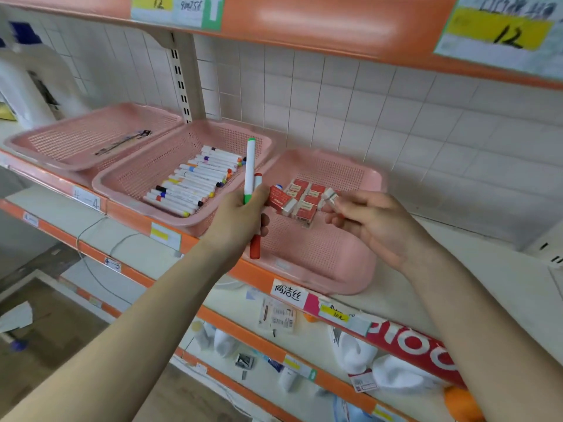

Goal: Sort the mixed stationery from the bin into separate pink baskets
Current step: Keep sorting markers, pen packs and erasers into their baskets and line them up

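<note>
Sorting judged well underway: marker row (195, 181) is laid in middle basket (137, 175), eraser pile (304, 208) in right basket (320, 257); green marker (250, 166) and red marker (255, 246) are clamped in left hand (240, 217), one eraser (330, 195) pinched by right hand (374, 226).

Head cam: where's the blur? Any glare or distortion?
Head view: motion blur smears the yellow shelf label and the eraser in the right hand; glare on the upper orange shelf edge; shelf lines bow, wide lens; green marker in the left hand and markers in the middle basket read sharp.
</note>
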`<state>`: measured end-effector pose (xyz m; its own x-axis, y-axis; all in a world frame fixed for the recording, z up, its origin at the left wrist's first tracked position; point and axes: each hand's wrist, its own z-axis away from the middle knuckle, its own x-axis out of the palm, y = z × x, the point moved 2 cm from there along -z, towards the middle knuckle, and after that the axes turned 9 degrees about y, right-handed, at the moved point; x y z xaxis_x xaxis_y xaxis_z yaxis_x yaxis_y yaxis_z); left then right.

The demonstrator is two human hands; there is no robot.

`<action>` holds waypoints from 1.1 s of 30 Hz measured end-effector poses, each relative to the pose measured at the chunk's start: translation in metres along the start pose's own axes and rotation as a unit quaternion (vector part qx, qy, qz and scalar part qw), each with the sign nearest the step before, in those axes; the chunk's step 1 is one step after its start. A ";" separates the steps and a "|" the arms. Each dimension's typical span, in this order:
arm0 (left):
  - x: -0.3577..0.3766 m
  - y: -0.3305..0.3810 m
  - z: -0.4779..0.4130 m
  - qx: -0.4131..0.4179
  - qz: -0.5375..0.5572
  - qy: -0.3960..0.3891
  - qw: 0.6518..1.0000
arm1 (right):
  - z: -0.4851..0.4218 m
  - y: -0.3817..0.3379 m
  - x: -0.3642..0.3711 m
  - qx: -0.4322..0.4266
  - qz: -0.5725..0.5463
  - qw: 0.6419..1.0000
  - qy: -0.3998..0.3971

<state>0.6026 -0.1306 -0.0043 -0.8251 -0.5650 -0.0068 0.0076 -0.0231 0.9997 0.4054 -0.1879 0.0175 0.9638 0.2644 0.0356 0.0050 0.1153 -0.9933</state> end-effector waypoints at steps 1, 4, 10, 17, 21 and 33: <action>0.001 0.001 -0.004 -0.004 0.000 -0.001 1.000 | -0.005 0.001 0.001 -0.001 0.012 1.000 0.006; 0.006 0.001 -0.020 -0.013 0.013 -0.005 1.000 | -0.017 0.003 0.000 -0.029 0.089 0.995 0.035; 0.016 0.005 -0.072 0.002 0.014 -0.051 0.999 | -0.038 -0.003 0.000 -0.148 0.237 0.955 0.099; 0.035 0.013 -0.119 0.012 -0.019 -0.157 0.987 | -0.076 0.003 0.012 -0.162 0.374 0.899 0.158; 0.041 0.013 -0.138 0.018 -0.043 -0.220 0.974 | -0.097 0.014 0.022 -0.135 0.462 0.858 0.181; 0.044 -0.015 -0.165 -0.021 -0.044 -0.268 0.962 | -0.128 0.062 0.022 0.040 0.581 0.792 0.182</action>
<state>0.6598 -0.2910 -0.0238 -0.9963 -0.0529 -0.0673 -0.0623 -0.0909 0.9939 0.4605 -0.2974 -0.0569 0.3181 -0.0557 -0.9464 -0.9449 0.0620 -0.3213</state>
